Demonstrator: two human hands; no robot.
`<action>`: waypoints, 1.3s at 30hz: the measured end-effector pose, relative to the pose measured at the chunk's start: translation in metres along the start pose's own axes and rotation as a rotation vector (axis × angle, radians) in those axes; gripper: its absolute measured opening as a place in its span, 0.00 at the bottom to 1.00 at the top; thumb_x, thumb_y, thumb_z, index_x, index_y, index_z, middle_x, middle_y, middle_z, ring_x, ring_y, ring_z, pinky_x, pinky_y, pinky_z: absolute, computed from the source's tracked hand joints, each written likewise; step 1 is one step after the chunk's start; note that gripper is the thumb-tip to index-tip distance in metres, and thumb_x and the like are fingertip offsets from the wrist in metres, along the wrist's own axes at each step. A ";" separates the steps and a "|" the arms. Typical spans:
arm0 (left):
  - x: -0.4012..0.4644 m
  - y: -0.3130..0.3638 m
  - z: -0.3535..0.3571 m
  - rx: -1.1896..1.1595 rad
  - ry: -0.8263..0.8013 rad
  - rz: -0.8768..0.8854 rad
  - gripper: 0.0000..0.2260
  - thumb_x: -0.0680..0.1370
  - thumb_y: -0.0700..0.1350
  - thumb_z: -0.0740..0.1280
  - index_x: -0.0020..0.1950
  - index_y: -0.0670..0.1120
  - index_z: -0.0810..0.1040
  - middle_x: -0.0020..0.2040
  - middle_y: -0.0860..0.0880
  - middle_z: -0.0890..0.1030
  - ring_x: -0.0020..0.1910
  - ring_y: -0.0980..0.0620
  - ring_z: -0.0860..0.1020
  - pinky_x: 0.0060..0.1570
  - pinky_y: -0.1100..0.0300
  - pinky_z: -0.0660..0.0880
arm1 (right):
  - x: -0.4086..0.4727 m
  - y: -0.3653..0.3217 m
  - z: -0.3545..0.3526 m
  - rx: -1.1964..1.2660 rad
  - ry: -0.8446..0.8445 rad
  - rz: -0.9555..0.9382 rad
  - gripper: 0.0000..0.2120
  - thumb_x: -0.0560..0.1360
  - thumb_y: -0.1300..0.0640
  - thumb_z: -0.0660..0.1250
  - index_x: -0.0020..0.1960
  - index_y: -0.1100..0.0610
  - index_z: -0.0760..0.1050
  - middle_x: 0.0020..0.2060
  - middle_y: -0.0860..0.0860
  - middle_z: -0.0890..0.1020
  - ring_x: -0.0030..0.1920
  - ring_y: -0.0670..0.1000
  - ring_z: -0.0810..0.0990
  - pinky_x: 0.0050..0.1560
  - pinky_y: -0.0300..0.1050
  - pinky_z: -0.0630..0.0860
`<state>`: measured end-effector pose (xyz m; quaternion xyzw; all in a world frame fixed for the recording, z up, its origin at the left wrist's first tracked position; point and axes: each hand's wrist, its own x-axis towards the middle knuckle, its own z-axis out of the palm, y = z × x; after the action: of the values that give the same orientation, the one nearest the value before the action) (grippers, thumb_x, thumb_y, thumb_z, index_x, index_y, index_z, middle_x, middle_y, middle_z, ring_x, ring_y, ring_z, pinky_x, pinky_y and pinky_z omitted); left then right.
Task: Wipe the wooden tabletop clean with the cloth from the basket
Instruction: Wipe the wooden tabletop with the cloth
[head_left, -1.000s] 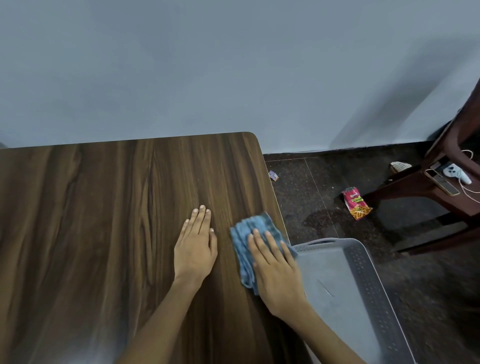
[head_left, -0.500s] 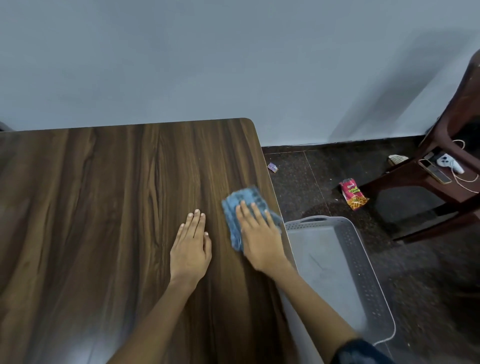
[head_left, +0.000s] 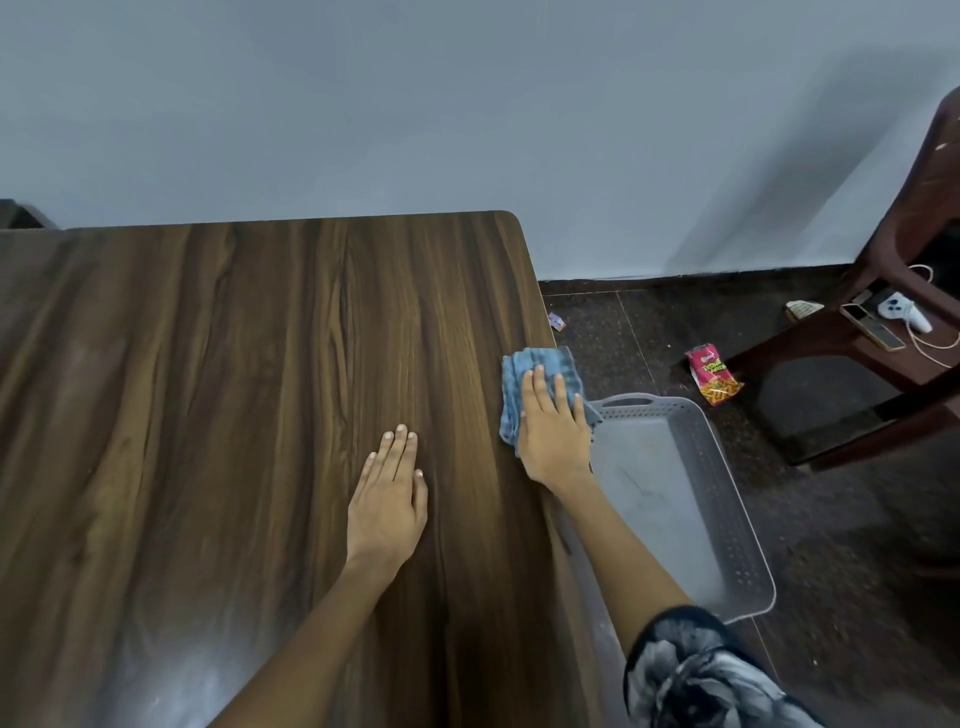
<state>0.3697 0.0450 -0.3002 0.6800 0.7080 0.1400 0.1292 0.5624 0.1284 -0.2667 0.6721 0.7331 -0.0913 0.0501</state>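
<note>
At the right edge of the wooden counter (head_left: 260, 389), just right of the frame's centre, the blue cloth (head_left: 540, 371) lies crumpled under my right hand (head_left: 553, 434). That hand lies flat, fingers straight and pressing the cloth onto the wood; part of the cloth hangs just past the counter's edge. My left hand (head_left: 387, 499) rests palm down on the bare wood in the middle of the frame, fingers straight and close together, holding nothing, near the right hand but apart from it. A patterned sleeve (head_left: 691, 675) shows at the lower right. Right of the counter, lower down, sits the grey perforated basket (head_left: 737, 519), its handle end near the cloth. Farther right on the dark floor (head_left: 623, 332) lies a red snack packet (head_left: 712, 374). At the right edge of the frame stands a brown chair (head_left: 883, 249), with a phone (head_left: 872, 326) and a white controller (head_left: 904, 310) on its seat. A pale wall (head_left: 467, 104) fills the upper frame.
</note>
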 end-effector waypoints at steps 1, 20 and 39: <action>-0.006 -0.001 0.000 -0.001 -0.004 0.001 0.29 0.76 0.53 0.39 0.73 0.43 0.59 0.74 0.48 0.60 0.73 0.55 0.52 0.72 0.57 0.51 | -0.012 0.000 0.002 -0.029 0.001 -0.072 0.32 0.79 0.53 0.56 0.77 0.57 0.45 0.77 0.53 0.51 0.76 0.56 0.48 0.73 0.54 0.49; -0.092 -0.013 -0.005 0.039 -0.021 0.051 0.27 0.78 0.52 0.41 0.73 0.42 0.59 0.74 0.47 0.61 0.73 0.54 0.52 0.71 0.57 0.50 | -0.118 0.011 0.023 -0.043 -0.010 -0.121 0.27 0.79 0.53 0.50 0.77 0.57 0.50 0.76 0.53 0.57 0.75 0.55 0.52 0.73 0.53 0.53; -0.138 -0.011 -0.005 0.032 -0.002 0.019 0.27 0.77 0.51 0.43 0.71 0.40 0.63 0.72 0.45 0.65 0.72 0.49 0.60 0.70 0.56 0.54 | -0.219 -0.045 0.047 0.019 -0.030 -0.252 0.33 0.70 0.52 0.58 0.74 0.58 0.59 0.73 0.53 0.65 0.74 0.52 0.59 0.73 0.54 0.51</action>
<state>0.3634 -0.0929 -0.3009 0.6887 0.7036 0.1292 0.1178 0.5352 -0.0986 -0.2665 0.5736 0.8101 -0.1136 0.0428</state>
